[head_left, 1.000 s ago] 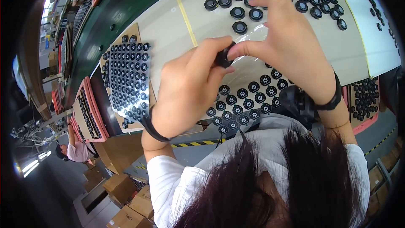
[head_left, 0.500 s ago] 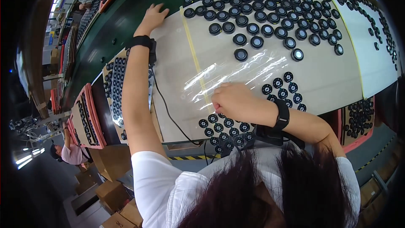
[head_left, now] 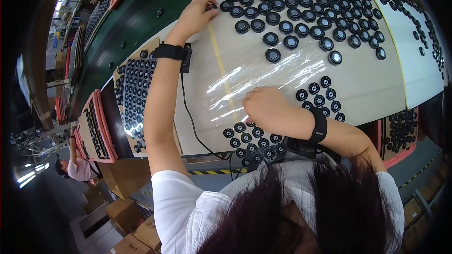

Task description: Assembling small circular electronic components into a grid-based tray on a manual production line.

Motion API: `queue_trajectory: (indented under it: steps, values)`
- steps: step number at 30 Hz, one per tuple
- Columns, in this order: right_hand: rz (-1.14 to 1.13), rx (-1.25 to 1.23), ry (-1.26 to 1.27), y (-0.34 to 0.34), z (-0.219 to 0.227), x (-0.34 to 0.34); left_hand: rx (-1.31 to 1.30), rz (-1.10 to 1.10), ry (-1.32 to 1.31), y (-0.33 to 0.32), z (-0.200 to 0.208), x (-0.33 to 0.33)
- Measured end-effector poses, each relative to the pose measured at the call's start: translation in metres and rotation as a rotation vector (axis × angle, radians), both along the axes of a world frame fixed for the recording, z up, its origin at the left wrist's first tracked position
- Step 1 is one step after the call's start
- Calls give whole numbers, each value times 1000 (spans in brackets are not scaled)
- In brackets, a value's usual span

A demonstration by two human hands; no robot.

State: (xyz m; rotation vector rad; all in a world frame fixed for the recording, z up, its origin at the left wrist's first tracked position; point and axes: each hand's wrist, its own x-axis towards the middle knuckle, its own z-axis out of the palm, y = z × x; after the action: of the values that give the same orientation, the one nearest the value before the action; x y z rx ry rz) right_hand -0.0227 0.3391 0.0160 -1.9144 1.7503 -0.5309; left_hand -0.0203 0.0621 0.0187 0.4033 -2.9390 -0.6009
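My left hand (head_left: 195, 16) reaches to the far edge of the beige board. Its fingers close around a black round part (head_left: 212, 7) at the left end of a large group of similar pale-centred parts (head_left: 291, 42). Nearer to me, my right hand (head_left: 267, 108) is curled over a clear plastic sheet (head_left: 254, 82) with round outlines. What its fingertips hold, if anything, is hidden. Beside it lie black discs with light centre marks (head_left: 251, 148), and more such discs (head_left: 319, 99) to its right. Both wrists wear black bands with a small box.
A green conveyor belt (head_left: 141, 28) with a few black parts runs along the far left. A filled tray (head_left: 137, 89) stands left of my left forearm. A black cable (head_left: 193, 122) crosses the board (head_left: 376, 89). Other people work at the left.
My left hand has moved right and closed from spread fingers onto the black round part. My right hand stays curled over the sheet. The view has shifted slightly.
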Motion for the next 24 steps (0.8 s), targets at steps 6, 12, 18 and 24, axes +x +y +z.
queue_trajectory:
  steps: [6,12,18,24]
  values:
    - [60,204,-250,-1,8,-18,972,332,122,33,23,26]
    - [10,261,-835,1,7,-33,1538,236,117,90,47,52]
    - [-269,-224,-981,12,51,-68,1178,151,102,131,87,64]
    - [-347,-286,-1109,4,79,-69,967,100,237,159,96,64]
